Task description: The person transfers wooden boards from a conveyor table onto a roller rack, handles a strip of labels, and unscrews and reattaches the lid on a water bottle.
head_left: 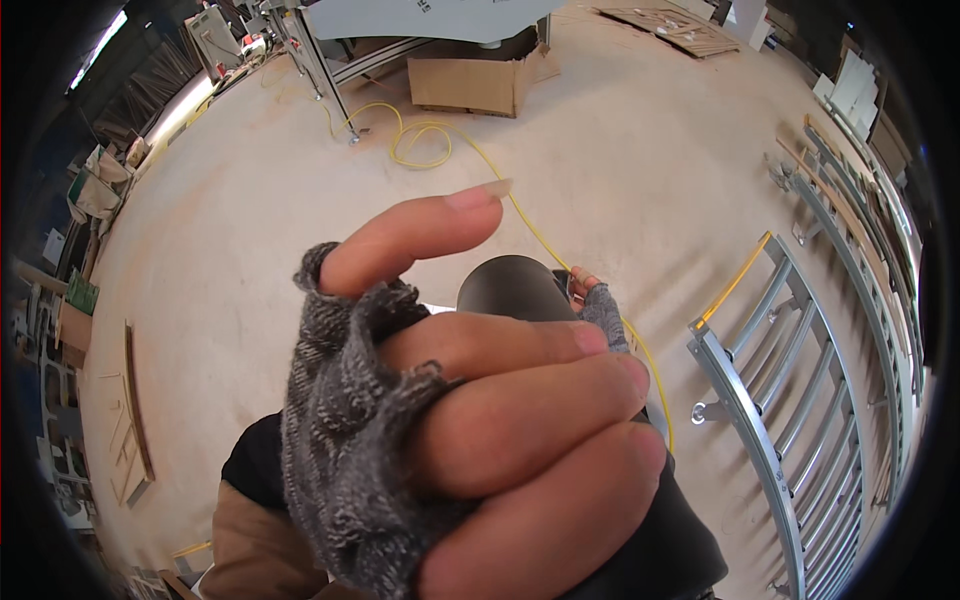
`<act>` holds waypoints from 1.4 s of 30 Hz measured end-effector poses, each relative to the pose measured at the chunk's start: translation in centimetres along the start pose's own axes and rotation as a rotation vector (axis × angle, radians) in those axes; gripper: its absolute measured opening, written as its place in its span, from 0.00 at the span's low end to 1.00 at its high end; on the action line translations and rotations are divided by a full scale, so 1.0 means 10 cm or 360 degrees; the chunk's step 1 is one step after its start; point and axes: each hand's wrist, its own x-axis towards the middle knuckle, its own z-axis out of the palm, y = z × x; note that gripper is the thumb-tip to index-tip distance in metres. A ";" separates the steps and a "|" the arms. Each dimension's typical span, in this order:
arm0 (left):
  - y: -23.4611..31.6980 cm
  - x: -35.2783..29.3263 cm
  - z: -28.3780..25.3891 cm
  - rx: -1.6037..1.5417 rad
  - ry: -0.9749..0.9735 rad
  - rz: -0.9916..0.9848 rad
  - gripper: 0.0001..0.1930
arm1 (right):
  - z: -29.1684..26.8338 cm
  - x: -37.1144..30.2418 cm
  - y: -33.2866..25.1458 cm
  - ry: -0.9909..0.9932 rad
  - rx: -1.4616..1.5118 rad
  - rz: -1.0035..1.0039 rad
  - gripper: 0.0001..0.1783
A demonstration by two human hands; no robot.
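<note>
My left hand [510,430], in a grey knitted fingerless glove, fills the middle of the view, close up. Three of its fingers are curled side by side, while the uppermost digit arches apart above them. Behind them rises a smooth black tube-like thing [512,283]; the fingers lie across it in the view, and what they hold is hidden. Farther off, just right of the tube's top, my right hand [596,302] shows in part in the same kind of glove. Its fingers are bent around a small dark thing, mostly hidden. A yellow hose or cable [540,238] passes close by it.
Metal railing frames [765,400] stand along the right. A cardboard box [465,86] sits under a metal-legged table [340,100] at the far side. The yellow line loops over the pale floor [230,230]. Wooden pieces [135,410] lie at left, near stacked materials [100,185].
</note>
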 end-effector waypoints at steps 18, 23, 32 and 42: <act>0.10 0.05 -0.33 0.0403 0.0131 0.0147 0.07 | 0.04 -0.07 -0.07 -0.0065 -0.0061 0.0042 0.42; 0.00 0.10 -0.40 0.0351 0.0158 0.0193 0.06 | 0.01 -0.05 -0.02 -0.0021 -0.0147 -0.0021 0.41; 0.03 0.16 -0.38 0.0374 0.0259 0.0186 0.04 | 0.03 -0.05 0.00 -0.0027 -0.0091 -0.0031 0.39; -0.03 0.14 -0.33 0.0546 0.0292 0.0372 0.12 | 0.05 -0.09 -0.05 -0.0041 -0.0057 -0.0014 0.40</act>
